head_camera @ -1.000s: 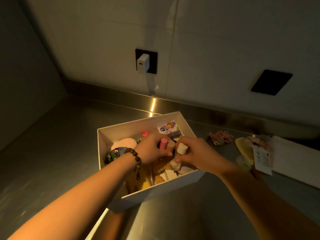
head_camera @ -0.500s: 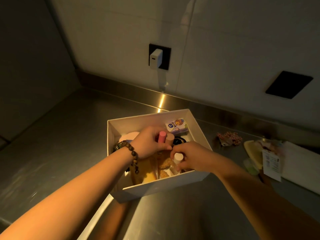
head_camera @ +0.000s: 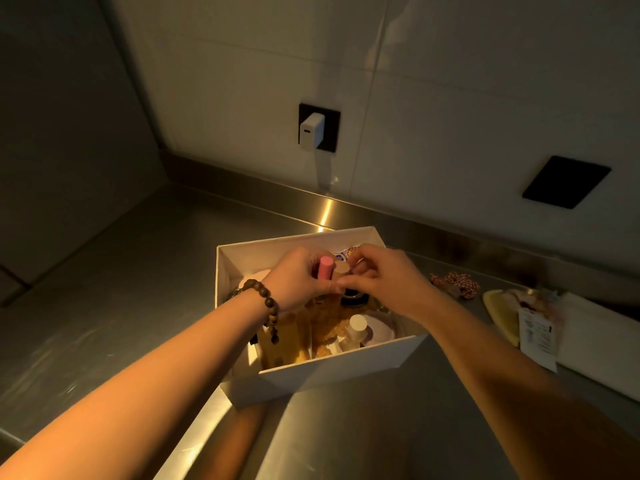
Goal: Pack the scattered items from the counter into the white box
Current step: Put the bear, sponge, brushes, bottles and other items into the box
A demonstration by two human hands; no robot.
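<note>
— Where is the white box [head_camera: 325, 374] sitting?

— It is sitting open on the steel counter [head_camera: 114, 306], below the wall socket holding a white charger [head_camera: 310, 131]. Both hands are hovering over its far half.

— What are the hands doing?

— The left hand [head_camera: 298, 280] is curling its fingers round a pink tube [head_camera: 325, 270] and a tan one [head_camera: 341, 271] just beside it, holding them upright. The right hand [head_camera: 384, 282] is reaching in with fingers bent, its fingertips touching at the tan tube; whether it is truly pinching it, I cannot tell.

— And inside the box?

— A white-capped bottle [head_camera: 356, 329] is standing near the front wall, beside yellow packets [head_camera: 294, 341]. A beaded bracelet [head_camera: 268, 304] is hanging on the left wrist.

— Anything outside?

— To the right of the box, a red-and-white patterned thing [head_camera: 457, 284] is lying on the counter, and farther right a yellow item [head_camera: 498, 315] with a printed tag [head_camera: 538, 336].
</note>
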